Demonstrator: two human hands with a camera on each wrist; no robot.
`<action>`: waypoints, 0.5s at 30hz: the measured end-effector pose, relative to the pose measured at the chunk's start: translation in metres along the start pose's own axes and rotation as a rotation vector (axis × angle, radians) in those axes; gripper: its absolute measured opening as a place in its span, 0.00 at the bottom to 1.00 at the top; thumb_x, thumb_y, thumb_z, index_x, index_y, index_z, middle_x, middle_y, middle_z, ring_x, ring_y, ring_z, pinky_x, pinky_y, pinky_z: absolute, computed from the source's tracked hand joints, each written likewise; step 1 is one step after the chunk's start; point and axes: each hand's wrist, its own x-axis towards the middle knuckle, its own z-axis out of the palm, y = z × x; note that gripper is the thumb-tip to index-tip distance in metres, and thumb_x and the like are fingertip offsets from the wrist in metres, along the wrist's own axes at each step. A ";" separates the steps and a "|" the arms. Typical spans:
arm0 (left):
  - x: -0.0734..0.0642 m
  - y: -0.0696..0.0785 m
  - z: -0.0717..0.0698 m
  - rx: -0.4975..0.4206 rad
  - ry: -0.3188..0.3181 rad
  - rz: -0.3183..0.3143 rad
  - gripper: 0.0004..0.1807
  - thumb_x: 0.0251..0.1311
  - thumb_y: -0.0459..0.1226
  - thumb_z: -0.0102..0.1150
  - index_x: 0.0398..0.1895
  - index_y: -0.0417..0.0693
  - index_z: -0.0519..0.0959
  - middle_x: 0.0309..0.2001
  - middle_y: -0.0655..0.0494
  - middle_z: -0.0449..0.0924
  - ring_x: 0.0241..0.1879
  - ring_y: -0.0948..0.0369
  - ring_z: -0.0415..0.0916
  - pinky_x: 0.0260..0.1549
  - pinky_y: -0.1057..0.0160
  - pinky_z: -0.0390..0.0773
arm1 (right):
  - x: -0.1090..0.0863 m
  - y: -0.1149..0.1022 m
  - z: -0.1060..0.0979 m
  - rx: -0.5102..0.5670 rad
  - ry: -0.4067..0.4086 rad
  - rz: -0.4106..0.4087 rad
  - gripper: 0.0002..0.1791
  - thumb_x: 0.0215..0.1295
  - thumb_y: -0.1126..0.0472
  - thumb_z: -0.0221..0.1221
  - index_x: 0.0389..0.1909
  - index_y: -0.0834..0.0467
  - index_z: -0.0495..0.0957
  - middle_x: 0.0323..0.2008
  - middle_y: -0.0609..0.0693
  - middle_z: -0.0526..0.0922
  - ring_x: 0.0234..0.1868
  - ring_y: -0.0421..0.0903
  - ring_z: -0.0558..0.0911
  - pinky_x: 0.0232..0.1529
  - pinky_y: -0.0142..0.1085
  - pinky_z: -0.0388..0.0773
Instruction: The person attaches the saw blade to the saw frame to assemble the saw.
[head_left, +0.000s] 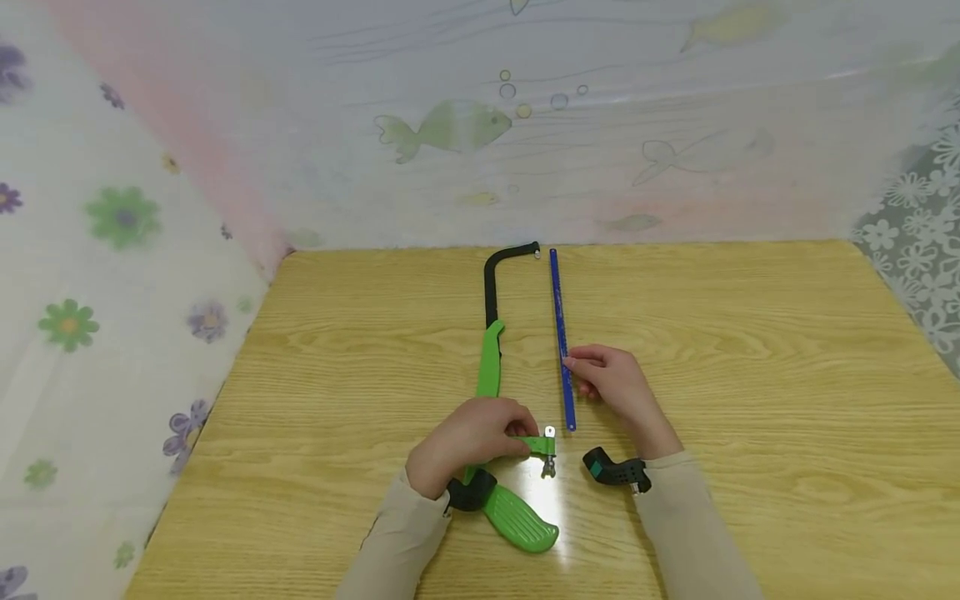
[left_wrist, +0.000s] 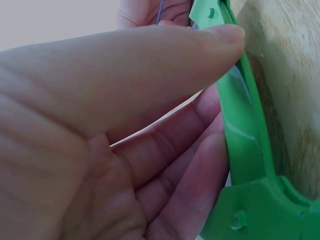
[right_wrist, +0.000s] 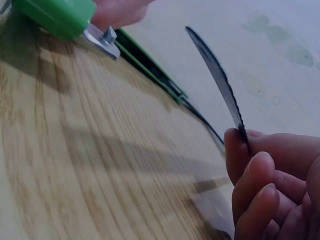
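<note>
A hacksaw frame (head_left: 489, 367) with a green body and a bent black bar lies on the wooden table. My left hand (head_left: 476, 433) holds its green part near the handle (head_left: 522, 518); in the left wrist view thumb and fingers close on the green frame (left_wrist: 245, 135). A small metal pin with a wing nut (head_left: 549, 468) sits at the end of the frame's short green arm. Between thumb and fingers my right hand (head_left: 615, 385) pinches a blue hacksaw blade (head_left: 559, 317), right of the frame. The right wrist view shows the blade (right_wrist: 215, 70) raised off the table, toothed edge visible.
The wooden table (head_left: 750, 375) meets a curtain with fish drawings (head_left: 465, 125) at its back edge. A flowered curtain (head_left: 67, 325) hangs along the left side. Each wrist carries a black camera mount (head_left: 615, 471).
</note>
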 end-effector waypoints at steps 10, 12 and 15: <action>0.001 -0.001 0.000 0.004 0.000 0.001 0.06 0.49 0.40 0.62 0.32 0.61 0.80 0.27 0.72 0.73 0.27 0.72 0.69 0.30 0.71 0.68 | 0.003 -0.003 0.010 -0.017 -0.011 -0.004 0.17 0.58 0.55 0.59 0.45 0.61 0.76 0.23 0.52 0.77 0.20 0.42 0.72 0.21 0.32 0.70; 0.001 -0.001 0.000 0.005 -0.001 0.000 0.06 0.49 0.40 0.62 0.32 0.61 0.80 0.27 0.72 0.72 0.27 0.72 0.69 0.30 0.71 0.68 | 0.003 -0.003 0.009 -0.020 -0.013 -0.005 0.18 0.58 0.55 0.58 0.45 0.62 0.76 0.23 0.52 0.77 0.20 0.42 0.73 0.21 0.32 0.71; 0.001 0.000 0.000 0.007 -0.002 -0.006 0.06 0.49 0.40 0.62 0.32 0.61 0.80 0.27 0.72 0.72 0.27 0.72 0.69 0.30 0.71 0.68 | 0.003 -0.002 0.009 -0.029 -0.017 -0.009 0.18 0.58 0.55 0.58 0.45 0.61 0.76 0.24 0.52 0.77 0.20 0.42 0.73 0.22 0.32 0.71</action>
